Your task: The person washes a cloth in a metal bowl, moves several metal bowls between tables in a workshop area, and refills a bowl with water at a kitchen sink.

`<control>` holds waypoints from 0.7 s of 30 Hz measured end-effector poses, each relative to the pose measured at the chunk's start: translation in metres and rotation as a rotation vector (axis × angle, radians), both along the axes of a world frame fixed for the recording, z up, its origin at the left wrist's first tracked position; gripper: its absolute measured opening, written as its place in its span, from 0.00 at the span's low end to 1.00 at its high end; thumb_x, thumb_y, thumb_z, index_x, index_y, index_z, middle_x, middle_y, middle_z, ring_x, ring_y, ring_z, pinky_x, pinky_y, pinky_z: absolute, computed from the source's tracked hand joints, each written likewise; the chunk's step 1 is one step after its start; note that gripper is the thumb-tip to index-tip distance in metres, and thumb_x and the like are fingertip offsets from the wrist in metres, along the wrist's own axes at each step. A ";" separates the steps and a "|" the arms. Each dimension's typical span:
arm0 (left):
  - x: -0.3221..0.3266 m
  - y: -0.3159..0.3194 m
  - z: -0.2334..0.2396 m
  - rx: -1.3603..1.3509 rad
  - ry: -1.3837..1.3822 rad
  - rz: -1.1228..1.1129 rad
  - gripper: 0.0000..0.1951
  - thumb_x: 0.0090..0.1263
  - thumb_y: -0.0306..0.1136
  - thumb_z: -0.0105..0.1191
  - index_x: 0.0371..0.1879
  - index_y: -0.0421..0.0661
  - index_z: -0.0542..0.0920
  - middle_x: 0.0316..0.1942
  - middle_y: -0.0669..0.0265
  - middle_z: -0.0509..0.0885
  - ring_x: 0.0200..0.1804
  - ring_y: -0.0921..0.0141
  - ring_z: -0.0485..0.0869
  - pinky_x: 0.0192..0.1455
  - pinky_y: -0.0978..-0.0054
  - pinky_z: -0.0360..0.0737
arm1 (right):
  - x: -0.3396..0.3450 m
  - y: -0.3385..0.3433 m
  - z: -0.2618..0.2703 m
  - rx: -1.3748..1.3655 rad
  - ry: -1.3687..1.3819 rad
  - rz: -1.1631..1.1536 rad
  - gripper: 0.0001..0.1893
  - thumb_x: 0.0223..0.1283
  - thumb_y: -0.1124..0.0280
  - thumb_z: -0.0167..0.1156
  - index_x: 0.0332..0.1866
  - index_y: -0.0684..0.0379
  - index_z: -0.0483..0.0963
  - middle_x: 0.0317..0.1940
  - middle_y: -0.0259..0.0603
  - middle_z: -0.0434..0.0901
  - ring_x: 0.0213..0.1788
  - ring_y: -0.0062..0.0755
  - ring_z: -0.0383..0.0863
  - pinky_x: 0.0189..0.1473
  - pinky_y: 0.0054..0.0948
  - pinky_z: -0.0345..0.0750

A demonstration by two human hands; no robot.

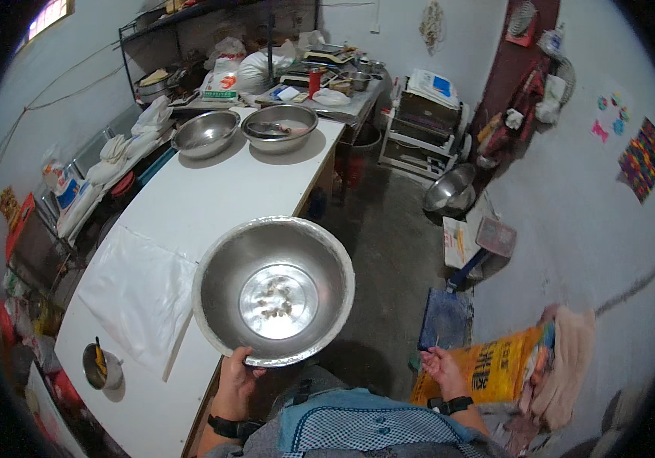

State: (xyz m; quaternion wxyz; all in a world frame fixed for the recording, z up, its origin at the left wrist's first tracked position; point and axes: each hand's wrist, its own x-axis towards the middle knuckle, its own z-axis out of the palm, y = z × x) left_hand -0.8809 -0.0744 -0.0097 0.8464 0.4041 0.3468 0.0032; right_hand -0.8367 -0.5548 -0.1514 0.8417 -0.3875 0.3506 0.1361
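My left hand [239, 378] grips the near rim of a large stainless steel basin [219, 292], thumb over the edge. The basin hangs partly over the table's right edge, its inside facing me. Brownish patches show on its shiny bottom; whether they are residue or reflection I cannot tell. My right hand [443, 369] is off to the right, palm up with fingers loosely curled, and I see nothing in it. It appears just in front of a blue platform scale [448, 318] and a yellow printed bag [488, 366]. Beside the basin, a clear plastic sheet or bag [133, 286] lies flat.
The white table [213, 189] bears two steel bowls [206, 134] [281, 129] at its far end. A small metal pot [101, 366] with a yellow-handled tool stands near left. Another basin [450, 192] and a white-framed machine [425, 126] stand along the right wall.
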 end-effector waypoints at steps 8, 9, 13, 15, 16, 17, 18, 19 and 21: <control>0.159 0.023 -0.034 -0.014 -0.060 0.124 0.14 0.58 0.31 0.49 0.40 0.36 0.71 0.28 0.59 0.78 0.21 0.67 0.76 0.16 0.75 0.73 | 0.177 -0.024 -0.072 -0.153 -0.019 0.268 0.08 0.62 0.67 0.49 0.36 0.61 0.70 0.34 0.49 0.80 0.29 0.33 0.79 0.35 0.35 0.78; 0.176 0.031 -0.034 -0.030 -0.061 0.135 0.14 0.58 0.31 0.49 0.40 0.36 0.71 0.28 0.59 0.78 0.21 0.67 0.76 0.16 0.75 0.72 | 0.198 -0.025 -0.065 -0.091 -0.035 0.226 0.08 0.62 0.67 0.49 0.36 0.61 0.70 0.34 0.49 0.80 0.29 0.34 0.79 0.35 0.35 0.78; 0.251 0.055 -0.035 0.022 -0.071 0.187 0.12 0.58 0.31 0.49 0.38 0.36 0.72 0.27 0.59 0.78 0.20 0.68 0.77 0.16 0.75 0.74 | 0.273 -0.022 -0.031 0.013 -0.109 0.148 0.08 0.63 0.67 0.48 0.37 0.61 0.69 0.34 0.49 0.80 0.29 0.34 0.79 0.34 0.36 0.78; 0.280 0.064 -0.037 0.042 -0.006 0.220 0.11 0.58 0.31 0.48 0.36 0.36 0.73 0.25 0.59 0.79 0.19 0.68 0.77 0.16 0.75 0.75 | 0.297 -0.012 -0.011 0.012 -0.083 0.163 0.09 0.63 0.66 0.48 0.38 0.61 0.69 0.34 0.49 0.80 0.29 0.35 0.79 0.34 0.36 0.78; 0.292 0.068 -0.038 0.045 0.000 0.239 0.11 0.59 0.31 0.48 0.35 0.36 0.73 0.25 0.59 0.79 0.19 0.68 0.78 0.16 0.75 0.76 | 0.307 -0.007 -0.004 0.023 -0.047 0.171 0.09 0.63 0.66 0.48 0.38 0.61 0.69 0.34 0.49 0.80 0.29 0.35 0.79 0.34 0.36 0.78; 0.303 0.071 -0.039 0.048 0.008 0.260 0.10 0.59 0.31 0.48 0.35 0.36 0.73 0.25 0.59 0.79 0.19 0.68 0.78 0.16 0.75 0.76 | 0.321 -0.004 -0.002 0.032 -0.011 0.183 0.10 0.63 0.65 0.48 0.38 0.61 0.69 0.34 0.48 0.80 0.29 0.35 0.80 0.34 0.36 0.78; 0.316 0.073 -0.040 0.038 0.018 0.303 0.11 0.58 0.32 0.49 0.34 0.37 0.74 0.24 0.59 0.79 0.18 0.67 0.77 0.16 0.75 0.76 | 0.337 -0.011 -0.011 -0.055 -0.040 0.260 0.10 0.63 0.65 0.48 0.38 0.61 0.70 0.34 0.49 0.80 0.30 0.36 0.80 0.34 0.36 0.78; 0.327 0.076 -0.044 0.049 0.021 0.312 0.11 0.58 0.33 0.50 0.34 0.37 0.74 0.24 0.59 0.79 0.17 0.67 0.77 0.15 0.75 0.75 | 0.350 -0.020 -0.028 -0.140 -0.073 0.336 0.10 0.63 0.64 0.48 0.38 0.61 0.70 0.34 0.49 0.80 0.30 0.36 0.80 0.34 0.35 0.78; 0.346 0.085 -0.058 0.068 0.041 0.334 0.12 0.58 0.34 0.50 0.33 0.37 0.74 0.23 0.60 0.78 0.17 0.68 0.76 0.15 0.75 0.75 | 0.387 -0.042 -0.066 -0.403 -0.263 0.526 0.11 0.63 0.64 0.48 0.38 0.61 0.70 0.35 0.49 0.80 0.30 0.36 0.80 0.33 0.36 0.78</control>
